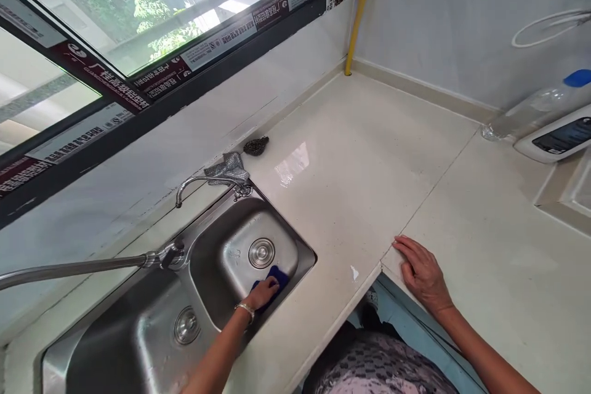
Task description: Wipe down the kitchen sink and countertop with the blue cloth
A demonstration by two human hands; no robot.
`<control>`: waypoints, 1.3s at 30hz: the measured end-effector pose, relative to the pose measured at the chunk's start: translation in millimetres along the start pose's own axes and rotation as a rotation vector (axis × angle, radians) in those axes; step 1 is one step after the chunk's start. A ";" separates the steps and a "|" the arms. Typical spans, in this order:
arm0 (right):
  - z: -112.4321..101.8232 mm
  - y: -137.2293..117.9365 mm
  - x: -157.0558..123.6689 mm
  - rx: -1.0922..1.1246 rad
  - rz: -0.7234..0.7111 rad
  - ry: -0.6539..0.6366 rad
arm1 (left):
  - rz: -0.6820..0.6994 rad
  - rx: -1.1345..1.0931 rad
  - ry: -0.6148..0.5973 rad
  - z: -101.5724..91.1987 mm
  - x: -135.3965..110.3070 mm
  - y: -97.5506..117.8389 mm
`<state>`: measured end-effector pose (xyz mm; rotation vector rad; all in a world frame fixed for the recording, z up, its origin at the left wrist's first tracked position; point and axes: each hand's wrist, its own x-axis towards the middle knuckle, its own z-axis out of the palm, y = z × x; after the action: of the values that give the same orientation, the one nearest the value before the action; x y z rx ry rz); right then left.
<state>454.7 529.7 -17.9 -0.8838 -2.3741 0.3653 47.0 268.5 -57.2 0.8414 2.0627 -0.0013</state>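
Note:
My left hand point(264, 291) reaches down into the right basin of a steel double sink point(217, 271) and presses a blue cloth point(278, 275) against the basin floor, near the round drain point(261, 252). A bracelet circles that wrist. My right hand point(421, 271) lies flat, fingers stretched out, on the cream countertop point(360, 166) at its front corner edge, holding nothing.
A curved tap point(203, 182) and a long spout point(83, 268) stand behind the sink. A grey rag point(227, 167) and a steel scourer point(256, 146) lie by the wall. A plastic bottle point(535, 108) and a white device point(556, 135) sit far right. A yellow pipe point(359, 12) runs up the corner.

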 end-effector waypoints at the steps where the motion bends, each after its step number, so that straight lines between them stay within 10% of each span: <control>1: -0.3 -0.2 0.1 -0.002 0.001 0.002 | 0.020 0.010 0.003 4.2 8.4 8.1; 12: -6.2 -4.0 0.2 -0.046 0.012 -0.019 | 0.206 0.250 0.238 5.5 73.9 68.8; 26: -8.9 5.2 -5.2 -0.137 0.016 -0.033 | 0.074 0.365 0.410 -108.8 118.9 -22.6; 32: -9.6 1.8 -1.7 -0.110 0.028 -0.017 | -0.261 0.293 0.449 -74.7 61.5 -78.9; 39: -7.8 3.0 -0.5 -0.065 0.001 -0.014 | -0.348 0.243 0.236 -15.9 17.3 -66.8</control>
<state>461.2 532.1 -13.2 -0.9146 -2.4108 0.2977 -8.9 231.6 -80.1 0.6377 2.4449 -0.3655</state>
